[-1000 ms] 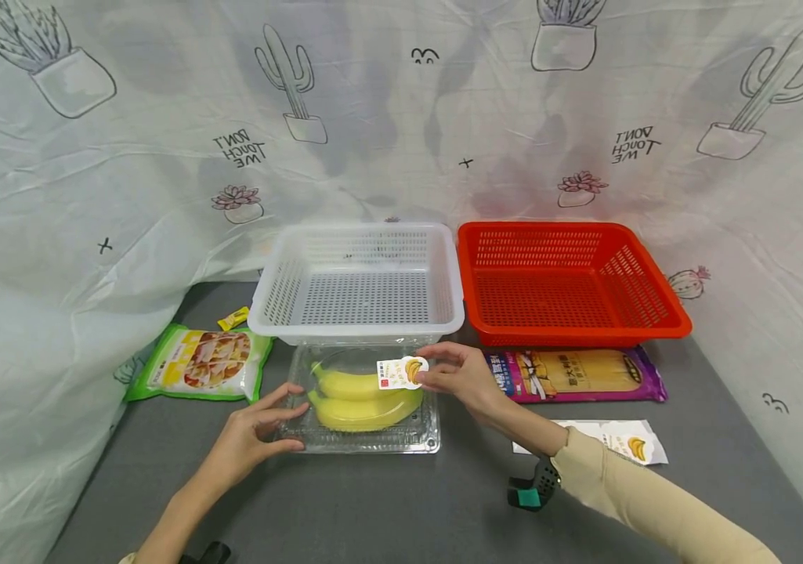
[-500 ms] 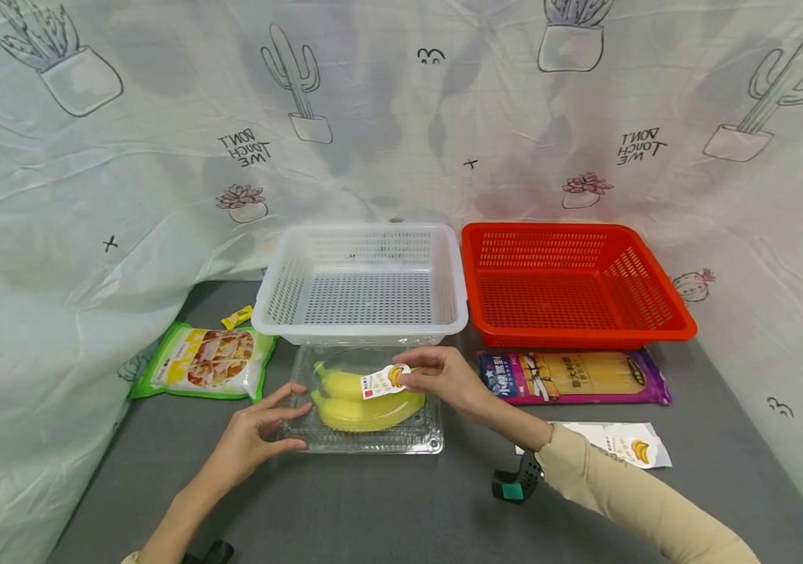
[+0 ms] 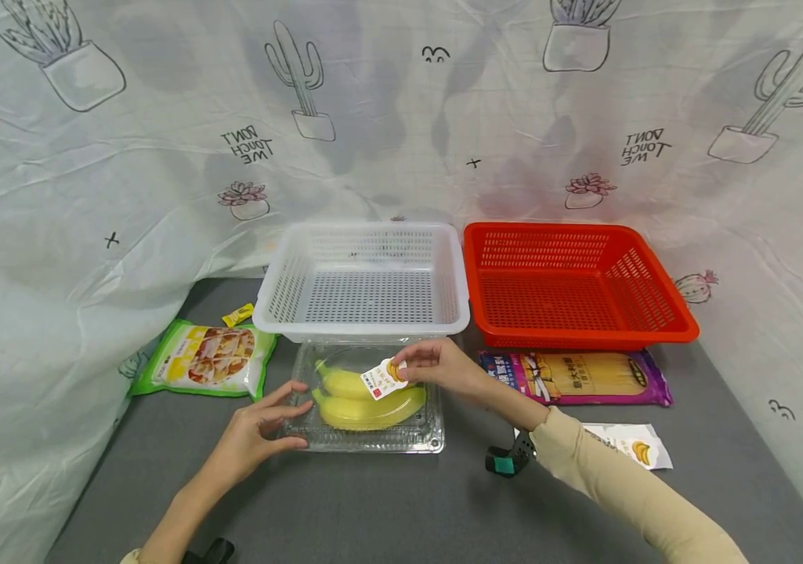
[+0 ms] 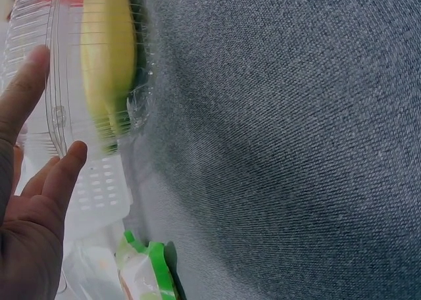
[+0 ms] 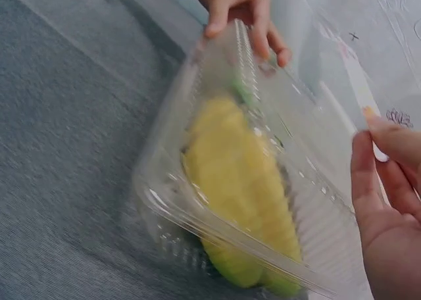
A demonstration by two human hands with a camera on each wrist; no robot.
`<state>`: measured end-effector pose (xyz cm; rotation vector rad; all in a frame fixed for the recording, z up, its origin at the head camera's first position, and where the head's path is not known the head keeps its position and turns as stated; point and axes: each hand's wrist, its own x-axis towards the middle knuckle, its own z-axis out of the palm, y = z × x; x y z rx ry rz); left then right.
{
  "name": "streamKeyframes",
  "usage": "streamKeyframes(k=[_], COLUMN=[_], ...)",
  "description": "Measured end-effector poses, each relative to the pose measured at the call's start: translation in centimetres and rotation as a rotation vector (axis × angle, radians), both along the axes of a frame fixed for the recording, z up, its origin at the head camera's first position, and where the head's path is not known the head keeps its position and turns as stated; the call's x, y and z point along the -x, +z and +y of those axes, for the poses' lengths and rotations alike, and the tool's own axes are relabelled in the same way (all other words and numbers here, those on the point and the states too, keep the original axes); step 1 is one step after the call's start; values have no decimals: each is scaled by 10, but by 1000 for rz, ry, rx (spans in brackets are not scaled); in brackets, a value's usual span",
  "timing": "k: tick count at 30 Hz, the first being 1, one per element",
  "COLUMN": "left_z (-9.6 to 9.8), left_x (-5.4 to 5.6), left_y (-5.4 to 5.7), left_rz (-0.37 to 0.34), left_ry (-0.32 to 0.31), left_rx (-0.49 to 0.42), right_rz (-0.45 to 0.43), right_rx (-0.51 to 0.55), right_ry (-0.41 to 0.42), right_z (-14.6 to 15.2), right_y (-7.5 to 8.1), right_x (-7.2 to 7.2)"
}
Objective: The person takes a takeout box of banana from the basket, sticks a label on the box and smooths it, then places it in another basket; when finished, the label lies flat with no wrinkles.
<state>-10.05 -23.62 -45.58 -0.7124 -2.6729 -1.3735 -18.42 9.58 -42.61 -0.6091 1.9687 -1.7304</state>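
Pinches white label (image 3: pixel 381 382) in right hand (image 3: pixel 439 366), nearer nine o'clock and more tilted than earlier, above clear container (image 3: pixel 373 445). Touches container's nine-o'clock edge with spread left hand (image 3: pixel 255 432). Contains bananas (image 3: pixel 371 410), with white basket (image 3: pixel 362 330) at twelve, red basket (image 3: pixel 584 338) at two.

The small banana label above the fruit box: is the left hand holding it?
No, the right hand pinches the banana label, while the left hand touches the clear box's side.
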Motion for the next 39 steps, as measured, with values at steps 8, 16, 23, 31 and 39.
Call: streamKeyframes(k=[8,16,23,31,39], left_z=[-1,-2,0,-1,1], left_x=[0,-1,-1,0,0], left_y=[-1,-1,1,-1,1], left_rz=[21,10,-17,-16,-23], left_ry=[-12,-21,-38,-34,-28], left_rx=[-4,-39,-66,-51,-58], right_rz=[97,149,154,94,76], right_rx=[-71,-102,-150,-175,-222], right_ry=[198,389,521,576,645], right_z=[-3,-14,-26,-34,-44], right_y=[6,13,19,31,34], right_x=[16,32,47,65,75])
